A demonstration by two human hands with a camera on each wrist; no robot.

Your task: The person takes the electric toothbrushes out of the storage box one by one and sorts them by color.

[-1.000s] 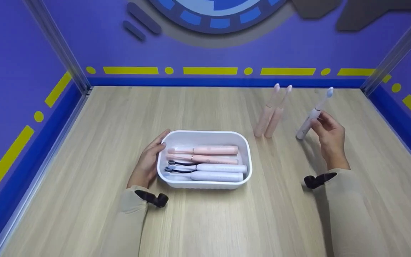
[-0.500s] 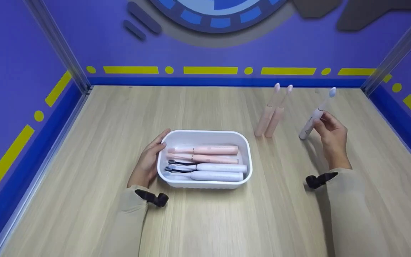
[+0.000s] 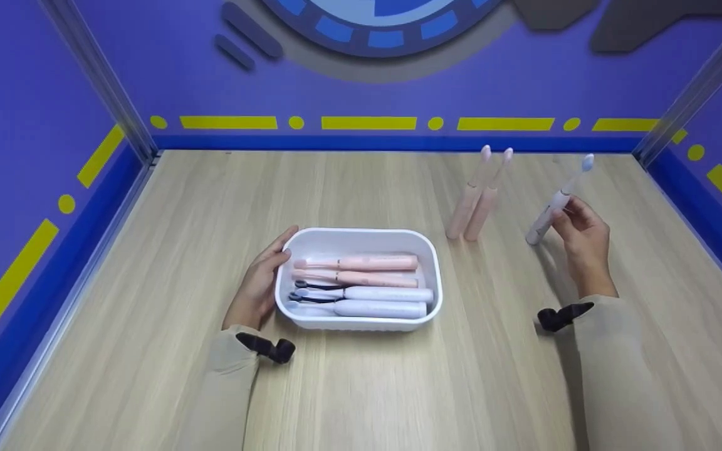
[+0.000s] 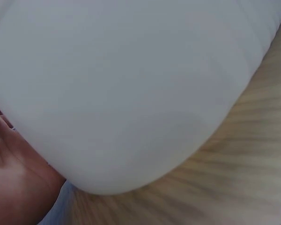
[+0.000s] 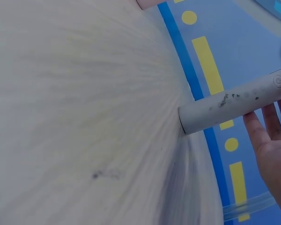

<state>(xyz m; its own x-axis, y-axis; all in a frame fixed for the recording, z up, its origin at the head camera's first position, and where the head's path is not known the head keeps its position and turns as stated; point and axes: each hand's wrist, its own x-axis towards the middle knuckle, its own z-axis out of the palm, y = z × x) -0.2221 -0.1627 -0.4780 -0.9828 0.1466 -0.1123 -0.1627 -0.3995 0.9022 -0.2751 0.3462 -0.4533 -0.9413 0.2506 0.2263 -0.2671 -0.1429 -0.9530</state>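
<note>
My left hand (image 3: 257, 285) holds the left end of a white plastic bin (image 3: 361, 323), thumb at the rim. In the left wrist view the bin's wall (image 4: 131, 93) hides most of that hand. Inside lie pink electric toothbrushes (image 3: 378, 262) and white electric toothbrushes (image 3: 380, 309), with dark brush heads (image 3: 304, 295) partly hidden at the left. At the right, my right hand (image 3: 586, 247) pinches another white electric toothbrush (image 3: 546, 219) by its upper handle. It stands upright with its blue-tipped head on top; the right wrist view shows its base right at the tabletop.
Two pink electric toothbrushes (image 3: 463, 210) stand upright side by side, between the bin and my right hand. A purple wall (image 3: 367, 94) with yellow marks closes off the back of the wooden table (image 3: 361, 388), and side panels flank it.
My right hand and the white electric toothbrush have shifted slightly to the right. The left hand, the bin and the standing pink toothbrushes stay in place.
</note>
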